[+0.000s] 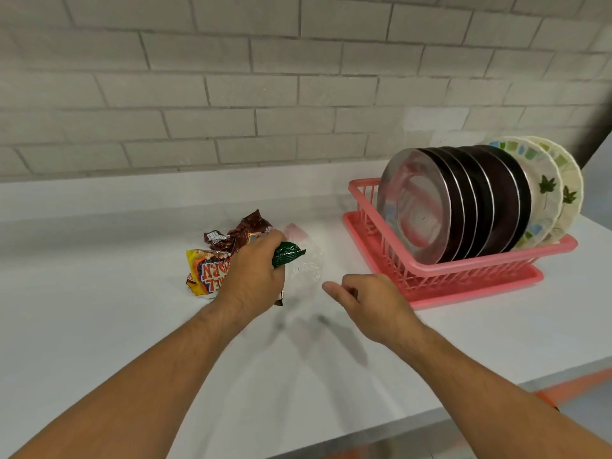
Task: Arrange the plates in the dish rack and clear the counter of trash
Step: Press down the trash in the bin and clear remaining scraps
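Observation:
Several plates (430, 207) stand upright in the pink dish rack (463, 270) at the right: steel and dark ones in front, two leaf-patterned white ones (546, 190) behind. My left hand (255, 276) grips a green wrapper (287, 254) and holds it over a heap of trash on the white counter (132, 293). The heap holds a yellow popcorn bag (205, 271), brown wrappers (245, 231) and a clear plastic bag (304, 256). My right hand (367, 303) hovers beside the rack with fingers curled; whether it holds anything is hidden.
A grey brick wall (265, 94) backs the counter. The counter's front edge (496, 392) runs diagonally at the lower right, with an orange strip below it.

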### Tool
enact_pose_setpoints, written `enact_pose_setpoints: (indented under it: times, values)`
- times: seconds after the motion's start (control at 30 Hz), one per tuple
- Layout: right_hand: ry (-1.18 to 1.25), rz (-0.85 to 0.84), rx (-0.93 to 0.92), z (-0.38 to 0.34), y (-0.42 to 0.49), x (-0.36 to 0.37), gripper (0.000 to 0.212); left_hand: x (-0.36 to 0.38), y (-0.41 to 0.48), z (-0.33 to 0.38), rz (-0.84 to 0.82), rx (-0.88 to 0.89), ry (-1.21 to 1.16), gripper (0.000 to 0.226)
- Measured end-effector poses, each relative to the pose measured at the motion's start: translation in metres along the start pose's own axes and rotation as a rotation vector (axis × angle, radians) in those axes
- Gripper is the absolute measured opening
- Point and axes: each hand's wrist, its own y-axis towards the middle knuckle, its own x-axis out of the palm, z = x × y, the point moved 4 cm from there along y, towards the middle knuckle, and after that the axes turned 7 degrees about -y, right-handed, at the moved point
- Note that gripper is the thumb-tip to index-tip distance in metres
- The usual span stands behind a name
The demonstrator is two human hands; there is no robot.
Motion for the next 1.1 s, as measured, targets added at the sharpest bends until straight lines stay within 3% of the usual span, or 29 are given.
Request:
enact_pose_setpoints:
  times: [0.13,0.23,0.3,0.33,0.43,0.53,0.63,0.77,0.93,1.1]
  values:
    - [0.053,0.109,0.090,-0.008,-0.001,-0.010,0.058,-0.008,0.000,-0.001,0.028,-0.024,-0.109,0.029]
    - [0.105,0.166,0.140,-0.009,0.002,-0.012,0.046,-0.012,-0.002,0.000,-0.020,-0.094,-0.196,0.008]
    - [0.106,0.081,0.160,-0.009,0.003,-0.006,0.019,-0.010,-0.005,0.001,-0.080,-0.122,-0.212,0.026]
    - [0.104,0.031,0.172,-0.009,0.002,-0.002,0.019,-0.009,-0.007,0.001,-0.107,-0.098,-0.187,0.038]
    - [0.105,-0.058,0.180,-0.010,-0.003,0.010,0.032,-0.002,-0.012,-0.003,-0.105,-0.063,-0.089,0.050]
    - [0.090,-0.054,0.168,-0.015,-0.010,0.020,0.029,0.007,-0.014,-0.011,-0.106,-0.085,-0.043,0.037]
    - [0.082,0.006,0.198,-0.017,-0.017,0.025,0.025,0.015,-0.019,-0.017,-0.173,-0.114,-0.164,0.017]
    - [0.041,0.074,0.260,-0.010,-0.030,0.026,0.028,0.020,-0.028,-0.016,-0.198,-0.179,-0.314,0.026]
    - [0.075,0.114,0.276,-0.007,-0.053,0.013,0.057,0.030,-0.046,-0.002,-0.291,-0.304,-0.411,0.029]
    - [0.226,0.161,0.350,0.011,-0.085,-0.012,0.053,0.045,-0.067,0.034,-0.329,-0.262,-0.361,0.020]
